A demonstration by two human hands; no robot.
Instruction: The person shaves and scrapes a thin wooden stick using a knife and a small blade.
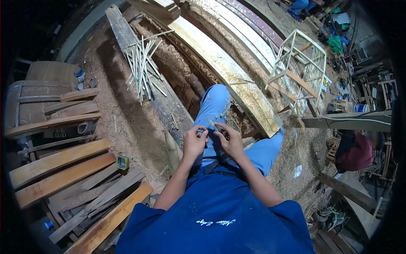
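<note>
My left hand [195, 142] is closed in a pinch above my lap, its fingertips curled together. Whatever it pinches is too small to make out. Close beside it, my right hand [230, 141] is wrapped around a thin knife-like tool [211, 122], whose pale narrow end points up and left past the fingers. The hands are a short gap apart, over my jeans. Ahead and to the left, a loose pile of thin wooden sticks [143, 70] lies across a grey weathered plank [169, 101].
A long pale beam [228, 63] runs ahead of my knees, with shavings on it. A slatted wooden cage [298, 67] stands beyond at right. Boards [63, 163] and a yellow-green tape measure [122, 162] lie left. A person in maroon [359, 152] is at right, another person [299, 6] farther back.
</note>
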